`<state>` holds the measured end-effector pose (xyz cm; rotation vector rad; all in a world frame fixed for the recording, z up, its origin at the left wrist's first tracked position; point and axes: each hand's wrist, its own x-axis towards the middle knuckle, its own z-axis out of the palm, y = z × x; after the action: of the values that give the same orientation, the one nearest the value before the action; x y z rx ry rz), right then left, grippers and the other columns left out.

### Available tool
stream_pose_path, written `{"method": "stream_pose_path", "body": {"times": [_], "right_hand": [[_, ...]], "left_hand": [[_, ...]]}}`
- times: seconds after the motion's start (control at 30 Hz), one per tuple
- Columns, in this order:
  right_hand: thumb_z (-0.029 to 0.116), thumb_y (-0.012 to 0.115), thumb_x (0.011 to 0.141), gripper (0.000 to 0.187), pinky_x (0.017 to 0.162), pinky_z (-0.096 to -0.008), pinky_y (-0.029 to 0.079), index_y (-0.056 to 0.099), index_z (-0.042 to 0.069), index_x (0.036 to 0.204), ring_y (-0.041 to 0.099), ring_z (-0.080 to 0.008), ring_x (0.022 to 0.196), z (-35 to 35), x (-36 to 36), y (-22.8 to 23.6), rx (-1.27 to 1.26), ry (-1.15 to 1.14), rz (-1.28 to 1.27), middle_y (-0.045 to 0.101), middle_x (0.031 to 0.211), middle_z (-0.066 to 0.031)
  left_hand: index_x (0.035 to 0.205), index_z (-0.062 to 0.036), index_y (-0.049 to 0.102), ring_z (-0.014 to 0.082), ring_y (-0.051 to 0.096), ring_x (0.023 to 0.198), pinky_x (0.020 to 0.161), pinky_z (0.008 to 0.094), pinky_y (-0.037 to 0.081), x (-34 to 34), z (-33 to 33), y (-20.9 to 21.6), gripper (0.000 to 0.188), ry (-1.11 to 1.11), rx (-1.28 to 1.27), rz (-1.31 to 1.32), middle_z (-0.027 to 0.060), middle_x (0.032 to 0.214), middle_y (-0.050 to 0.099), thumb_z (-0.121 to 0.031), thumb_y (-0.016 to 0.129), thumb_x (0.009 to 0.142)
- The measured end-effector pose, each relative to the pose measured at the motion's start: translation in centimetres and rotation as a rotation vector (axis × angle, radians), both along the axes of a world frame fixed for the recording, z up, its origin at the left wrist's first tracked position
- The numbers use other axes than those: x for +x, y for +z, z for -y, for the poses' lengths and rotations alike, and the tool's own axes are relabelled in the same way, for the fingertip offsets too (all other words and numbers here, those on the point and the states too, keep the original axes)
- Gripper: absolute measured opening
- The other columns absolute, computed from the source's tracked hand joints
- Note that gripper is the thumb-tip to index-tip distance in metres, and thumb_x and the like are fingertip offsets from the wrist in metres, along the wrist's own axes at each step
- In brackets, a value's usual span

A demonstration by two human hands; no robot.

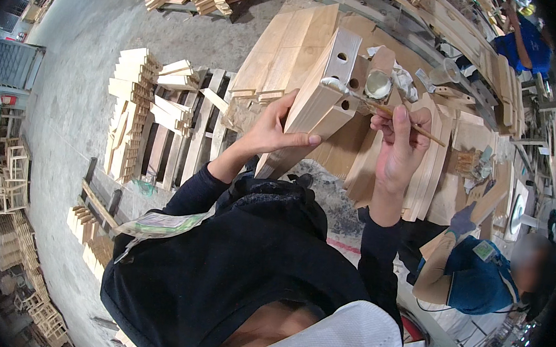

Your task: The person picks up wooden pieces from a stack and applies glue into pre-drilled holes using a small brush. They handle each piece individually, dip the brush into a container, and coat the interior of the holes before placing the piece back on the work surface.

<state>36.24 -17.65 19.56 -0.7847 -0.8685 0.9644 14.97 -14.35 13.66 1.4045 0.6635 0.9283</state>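
Observation:
My left hand [270, 132] is wrapped round the near side of a bundle of pale wooden pieces [314, 110], thumb across the top. Their end faces show dark round holes, and a white, glue-like smear [334, 84] lies on one edge. Between the thumb and fingers of my right hand [399, 144] is a thin brush [429, 135]. Its tip points left, close to the holed ends; whether it touches the wood I cannot tell. Just beyond the tip stands a cup of white paste [378, 84], with crumpled white paper [403, 83] beside it.
Flat boards [282, 48] lie on the work surface beyond my left hand. Leftward, a slatted pallet [192, 139] and stacked wood pieces [126, 114] stand on the concrete floor [64, 122]. At right, a co-worker in blue [480, 277] holds a board with a gloved hand [463, 221].

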Motion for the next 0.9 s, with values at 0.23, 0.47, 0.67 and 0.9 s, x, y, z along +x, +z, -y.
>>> {"method": "stream_pose_path", "body": {"times": [0.23, 0.47, 0.67, 0.9], "right_hand": [[0.014, 0.059, 0.093, 0.015, 0.062, -0.0253, 0.055, 0.048, 0.009, 0.085, 0.066, -0.0165, 0.068, -1.6, -1.2, 0.5, -0.02, -0.091, 0.01, 0.067, 0.081, -0.0115], [0.015, 0.064, 0.09, 0.012, 0.065, -0.0255, 0.056, 0.054, 0.008, 0.088, 0.067, -0.0158, 0.075, -3.7, -1.1, 1.2, -0.016, -0.112, -0.037, 0.067, 0.084, -0.0105], [0.015, 0.067, 0.088, 0.015, 0.064, -0.0282, 0.058, 0.056, 0.004, 0.087, 0.068, -0.0203, 0.07, -5.2, -1.0, 2.1, -0.013, -0.151, -0.074, 0.067, 0.08, -0.0147], [0.014, 0.065, 0.089, 0.014, 0.072, -0.0288, 0.057, 0.06, 0.002, 0.094, 0.068, -0.0215, 0.078, -5.6, 1.3, 2.6, -0.025, -0.078, -0.009, 0.068, 0.085, -0.0157]], "left_hand": [[0.128, 0.0001, 0.047, 0.0157, 0.053, 0.108, 0.094, 0.0295, 0.041, 0.1, 0.1, 0.1, 0.074, 0.022, -0.009, 0.007, 0.0071, 0.114, 0.058, -0.029, 0.083, 0.071], [0.128, 0.0006, 0.047, 0.016, 0.053, 0.107, 0.093, 0.0296, 0.041, 0.1, 0.1, 0.2, 0.075, 0.015, 0.02, -0.024, 0.0079, 0.113, 0.058, -0.031, 0.083, 0.071], [0.13, 0.0006, 0.045, 0.0168, 0.053, 0.108, 0.094, 0.0304, 0.041, 0.0, 0.2, -0.3, 0.078, 0.006, 0.023, -0.038, 0.0088, 0.114, 0.058, -0.031, 0.084, 0.07], [0.135, -0.0003, 0.041, 0.0157, 0.052, 0.113, 0.098, 0.0311, 0.039, 0.0, 0.3, -0.3, 0.08, -0.019, -0.008, -0.028, 0.0075, 0.121, 0.057, -0.024, 0.081, 0.07]]}}
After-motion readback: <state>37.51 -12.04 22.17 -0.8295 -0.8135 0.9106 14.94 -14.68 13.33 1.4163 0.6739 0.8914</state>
